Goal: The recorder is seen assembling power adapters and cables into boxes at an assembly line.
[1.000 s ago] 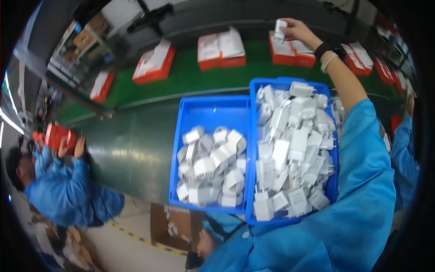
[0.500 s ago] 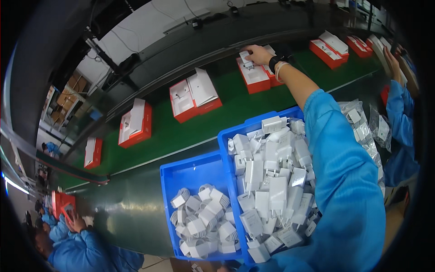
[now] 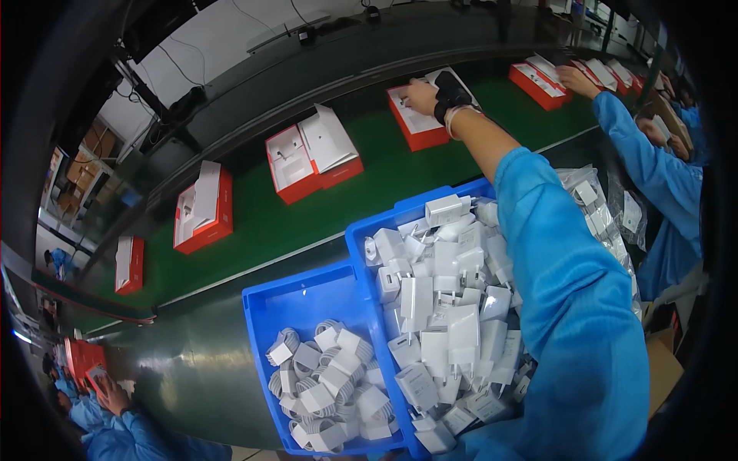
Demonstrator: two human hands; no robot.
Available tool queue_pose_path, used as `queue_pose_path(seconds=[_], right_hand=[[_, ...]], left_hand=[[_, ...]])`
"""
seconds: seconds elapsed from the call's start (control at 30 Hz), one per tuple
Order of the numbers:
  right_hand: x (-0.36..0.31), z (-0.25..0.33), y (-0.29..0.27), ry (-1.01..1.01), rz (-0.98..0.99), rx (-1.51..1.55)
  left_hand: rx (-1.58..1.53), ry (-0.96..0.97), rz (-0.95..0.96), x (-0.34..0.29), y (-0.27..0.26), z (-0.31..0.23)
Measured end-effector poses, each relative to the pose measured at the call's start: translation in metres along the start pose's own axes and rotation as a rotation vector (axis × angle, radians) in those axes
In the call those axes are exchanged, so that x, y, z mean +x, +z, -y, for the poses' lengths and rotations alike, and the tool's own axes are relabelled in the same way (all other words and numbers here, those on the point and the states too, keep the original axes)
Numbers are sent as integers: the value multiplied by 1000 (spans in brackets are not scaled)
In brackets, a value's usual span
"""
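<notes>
One blue sleeve (image 3: 569,284): yours, right arm stretched across the right bin's edge and out over the belt.
Two bins: both blue, side by side. Left bin (image 3: 307,300) has coiled white cables (image 3: 335,380) in paper wraps, right bin (image 3: 407,207) is heaped with white plug adapters (image 3: 463,334).
Fine print: small grey blocks on some adapters, way too tiny to read.
Left hand: out of view, so can't tell how you've got it.
Right hand (image 3: 420,97): down at the open red box (image 3: 427,138) on the green belt (image 3: 254,238), fingers bent over its white inside. Can't tell if they're pinching anything.
Black wristband (image 3: 452,94): on your right wrist.
Neighbouring boxes (image 3: 323,181): red, white flaps up, spaced along the belt. Any lettering's too blurry.
Co-worker's hand (image 3: 576,80): off to your right, near another box.
</notes>
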State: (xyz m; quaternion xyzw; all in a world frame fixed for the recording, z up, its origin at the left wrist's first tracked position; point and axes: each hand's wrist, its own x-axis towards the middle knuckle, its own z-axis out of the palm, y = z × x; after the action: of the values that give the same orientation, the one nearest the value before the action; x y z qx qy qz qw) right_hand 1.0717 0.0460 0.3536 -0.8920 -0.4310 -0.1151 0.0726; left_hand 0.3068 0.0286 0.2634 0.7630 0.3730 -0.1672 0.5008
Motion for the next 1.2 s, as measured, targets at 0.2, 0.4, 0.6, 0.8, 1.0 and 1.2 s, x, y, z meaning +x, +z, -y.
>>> queue_pose_path(seconds=[0.2,0.4,0.6,0.8,1.0,1.2], right_hand=[[19,-5,-13,156,67,-109],[11,-17,-25,245,-66,-83],[9,17,-27,385,-58,-43],[3,-10,-23,393,26,-220],[-12,16,-33,241,-51,-235],[-36,-9,-70,155,-65,-347]], left_hand=[[-13,40,53,-14,-14,-19],[-12,49,139,-38,-36,-46],[7,34,247,-79,-69,-84],[102,62,428,-110,-108,-142],[117,158,318,-134,-147,-196],[28,322,-320,-103,-185,-193]])
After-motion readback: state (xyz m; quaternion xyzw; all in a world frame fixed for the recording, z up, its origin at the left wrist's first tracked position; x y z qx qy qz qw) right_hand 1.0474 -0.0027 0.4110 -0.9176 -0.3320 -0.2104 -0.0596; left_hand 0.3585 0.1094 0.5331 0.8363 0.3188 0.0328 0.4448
